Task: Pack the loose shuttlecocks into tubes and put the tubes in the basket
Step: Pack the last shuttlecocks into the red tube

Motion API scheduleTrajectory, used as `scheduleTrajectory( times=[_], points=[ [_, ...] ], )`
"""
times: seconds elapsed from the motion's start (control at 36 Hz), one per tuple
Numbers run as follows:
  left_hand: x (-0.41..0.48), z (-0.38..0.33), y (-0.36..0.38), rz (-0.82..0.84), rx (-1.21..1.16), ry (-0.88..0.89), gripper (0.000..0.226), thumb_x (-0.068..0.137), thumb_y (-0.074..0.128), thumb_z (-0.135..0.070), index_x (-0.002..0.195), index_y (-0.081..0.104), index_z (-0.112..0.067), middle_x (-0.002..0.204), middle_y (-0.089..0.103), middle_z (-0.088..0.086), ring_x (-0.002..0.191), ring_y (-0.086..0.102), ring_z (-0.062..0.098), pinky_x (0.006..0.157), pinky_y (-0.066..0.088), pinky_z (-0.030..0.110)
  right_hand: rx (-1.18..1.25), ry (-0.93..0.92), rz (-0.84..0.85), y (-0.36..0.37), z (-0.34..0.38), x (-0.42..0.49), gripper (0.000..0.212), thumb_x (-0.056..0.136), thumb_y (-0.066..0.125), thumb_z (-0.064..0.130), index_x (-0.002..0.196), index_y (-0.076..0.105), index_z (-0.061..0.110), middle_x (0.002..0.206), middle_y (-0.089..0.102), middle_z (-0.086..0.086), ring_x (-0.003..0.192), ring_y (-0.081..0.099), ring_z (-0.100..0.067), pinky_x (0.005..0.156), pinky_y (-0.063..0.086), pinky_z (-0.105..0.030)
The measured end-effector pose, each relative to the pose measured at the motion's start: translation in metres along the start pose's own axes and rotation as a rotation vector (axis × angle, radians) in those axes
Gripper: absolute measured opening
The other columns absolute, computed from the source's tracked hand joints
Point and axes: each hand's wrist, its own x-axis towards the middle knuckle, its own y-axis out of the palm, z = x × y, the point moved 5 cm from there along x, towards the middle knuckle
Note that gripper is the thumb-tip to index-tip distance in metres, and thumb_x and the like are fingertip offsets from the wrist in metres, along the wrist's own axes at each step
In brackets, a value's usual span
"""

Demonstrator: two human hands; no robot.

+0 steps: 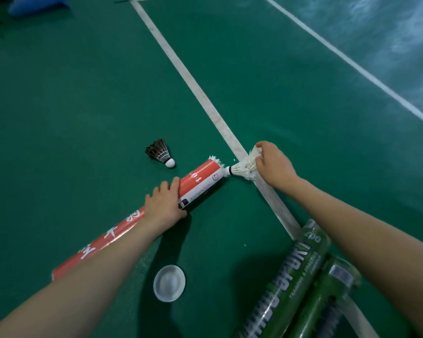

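- Your right hand (274, 164) pinches the white shuttlecock (241, 169) by its feather skirt, fingers closed on the feathers. Its cork tip points at the open mouth of the red-and-white tube (200, 184) and sits right at the rim.
- White feather tips (215, 159) stick out over the far side of that mouth.
- Your left hand (163, 206) wraps around the tube partway along its length, fingers curled over the top and thumb on the near side. The tube lies on the court floor (83, 106), with its mouth just beside the white court line (181, 64).
- A loose black-feathered shuttlecock (160, 153) lies on the floor just beyond the tube, white cork down toward the tube, touched by neither hand.
- A round white cap (169, 282) lies hollow side up on the floor, nearer to you, between your forearms.
- Two green tubes (296, 274) lie side by side toward the near right edge of the floor, partly under your right forearm.
- A blurred blue object (39, 6) sits at the far left corner.
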Motion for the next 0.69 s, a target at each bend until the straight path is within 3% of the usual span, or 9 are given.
scheduleTrajectory(
  times=[0.06,0.17,0.28,0.39,0.44,0.53,0.61,0.69],
  points=[
    [-0.005,-0.002,0.002,0.025,-0.018,0.019,0.092,0.074,0.075,-0.038,0.145,0.018,-0.023,0.13,0.043,0.007,0.118,0.045,0.027,0.098,0.038,0.044,-0.029,-0.04,0.023,-0.003,-0.002,-0.006,0.04,0.098,0.041,0.014,0.138,0.042,0.008,0.128,0.054,-0.013,0.108,0.055,-0.027,0.093,0.045,-0.039],
    [-0.014,-0.002,0.006,0.043,-0.023,0.037,0.093,0.073,0.077,-0.037,0.145,0.02,-0.024,0.13,0.044,0.005,0.117,0.046,0.026,0.099,0.038,0.043,0.119,0.054,-0.019,-0.014,-0.007,-0.011,0.04,0.098,0.043,0.011,0.137,0.044,0.007,0.131,0.054,-0.012,0.107,0.057,-0.025,0.089,0.043,-0.032],
    [-0.02,0.0,0.002,0.031,-0.045,0.041,0.093,0.072,0.078,-0.036,0.145,0.022,-0.025,0.128,0.046,0.004,0.116,0.047,0.024,0.098,0.039,0.042,0.216,0.123,-0.052,-0.022,-0.014,-0.015,0.038,0.098,0.043,0.011,0.135,0.047,0.007,0.128,0.055,-0.01,0.078,0.055,-0.016,0.062,0.043,-0.02],
    [-0.022,0.003,-0.008,0.004,-0.077,0.046,0.095,0.069,0.079,-0.036,0.144,0.022,-0.025,0.124,0.047,0.004,0.111,0.049,0.024,0.095,0.043,0.043,0.291,0.153,-0.063,-0.026,-0.014,-0.017,0.037,0.096,0.043,0.008,0.132,0.05,0.006,0.12,0.057,-0.008,0.067,0.05,-0.011,0.049,0.037,-0.008],
    [-0.022,0.004,-0.012,-0.004,-0.093,0.052,0.095,0.069,0.079,-0.036,0.144,0.022,-0.025,0.122,0.047,0.004,0.109,0.049,0.023,0.093,0.044,0.042,0.39,0.215,-0.072,-0.026,-0.016,-0.018,0.035,0.095,0.043,0.01,0.127,0.054,0.007,0.115,0.058,-0.006,0.078,0.052,-0.013,0.057,0.042,-0.011],
    [-0.025,0.005,-0.017,-0.016,-0.116,0.061,0.095,0.067,0.079,-0.035,0.144,0.023,-0.026,0.119,0.048,0.003,0.106,0.05,0.023,0.089,0.045,0.04,0.556,0.316,-0.101,-0.029,-0.019,-0.017,0.032,0.092,0.044,0.009,0.12,0.059,0.007,0.111,0.063,-0.008,0.087,0.057,-0.017,0.08,0.049,-0.032],
    [-0.027,0.004,-0.021,-0.011,-0.129,0.076,0.097,0.065,0.078,-0.036,0.144,0.023,-0.027,0.12,0.048,0.002,0.105,0.051,0.023,0.087,0.046,0.039,0.777,0.396,-0.1,-0.029,-0.02,-0.017,0.033,0.093,0.042,0.004,0.124,0.055,0.004,0.095,0.06,-0.003,0.077,0.058,-0.015,0.079,0.052,-0.035],
    [-0.029,0.004,-0.023,-0.008,-0.127,0.097,0.097,0.064,0.078,-0.039,0.143,0.023,-0.027,0.121,0.049,0.001,0.105,0.051,0.023,0.086,0.047,0.039,0.787,0.355,-0.13,-0.031,-0.014,-0.017,0.033,0.096,0.044,0.006,0.128,0.051,0.007,0.096,0.059,0.001,0.078,0.06,-0.012,0.077,0.053,-0.03]
  ],
)
